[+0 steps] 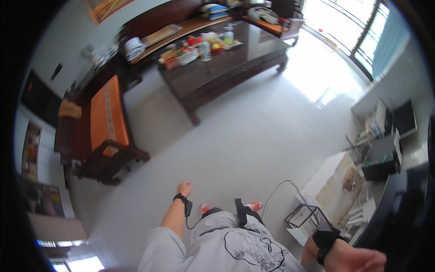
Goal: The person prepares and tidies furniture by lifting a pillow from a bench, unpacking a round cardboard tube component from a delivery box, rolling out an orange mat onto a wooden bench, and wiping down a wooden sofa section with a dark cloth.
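Observation:
My left hand hangs over the pale tiled floor, its fingers curled into a fist. Nothing shows in it. A black wrist strap with a small box and cable is fastened on that arm. Blurred at the lower right, my right hand has its fingers folded in, with no object visible in it. It too wears a black wrist device. Nearest to it are an open printed carton and a dark, glossy screen-like panel.
A dark wooden coffee table holds bottles and packages. To the left stands a wooden armchair with an orange cushion; a wooden bench lines the wall. At right are a stained white box, a black case and a loose cable.

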The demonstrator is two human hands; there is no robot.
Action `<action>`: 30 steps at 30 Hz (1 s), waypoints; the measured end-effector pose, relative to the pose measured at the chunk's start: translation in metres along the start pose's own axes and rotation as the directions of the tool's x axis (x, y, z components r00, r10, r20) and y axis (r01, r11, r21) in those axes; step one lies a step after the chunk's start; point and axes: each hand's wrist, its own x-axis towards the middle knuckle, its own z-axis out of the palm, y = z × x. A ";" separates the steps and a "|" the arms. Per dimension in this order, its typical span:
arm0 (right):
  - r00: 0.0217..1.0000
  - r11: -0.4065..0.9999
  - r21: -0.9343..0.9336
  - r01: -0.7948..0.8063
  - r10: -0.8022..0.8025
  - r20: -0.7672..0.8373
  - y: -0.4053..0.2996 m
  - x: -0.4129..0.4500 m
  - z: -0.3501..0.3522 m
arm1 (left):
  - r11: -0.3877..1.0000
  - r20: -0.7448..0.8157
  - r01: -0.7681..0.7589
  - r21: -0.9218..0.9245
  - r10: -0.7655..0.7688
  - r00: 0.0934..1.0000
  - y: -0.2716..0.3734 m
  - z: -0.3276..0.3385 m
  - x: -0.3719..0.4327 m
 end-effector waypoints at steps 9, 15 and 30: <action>0.516 0.825 0.224 -0.519 0.093 0.852 -0.124 -0.040 0.142 | 0.976 -0.127 -0.046 -0.214 0.019 0.992 -0.165 -0.064 -0.074; 0.593 0.515 0.675 -0.529 -0.345 0.728 -0.195 -0.061 0.240 | 0.889 -0.397 0.009 -0.457 -0.213 0.893 -0.272 -0.116 -0.139; -0.001 0.392 0.095 -0.915 -0.237 0.971 -0.296 -0.280 0.422 | 0.842 -0.460 0.048 -0.538 -0.341 0.820 -0.394 -0.172 -0.120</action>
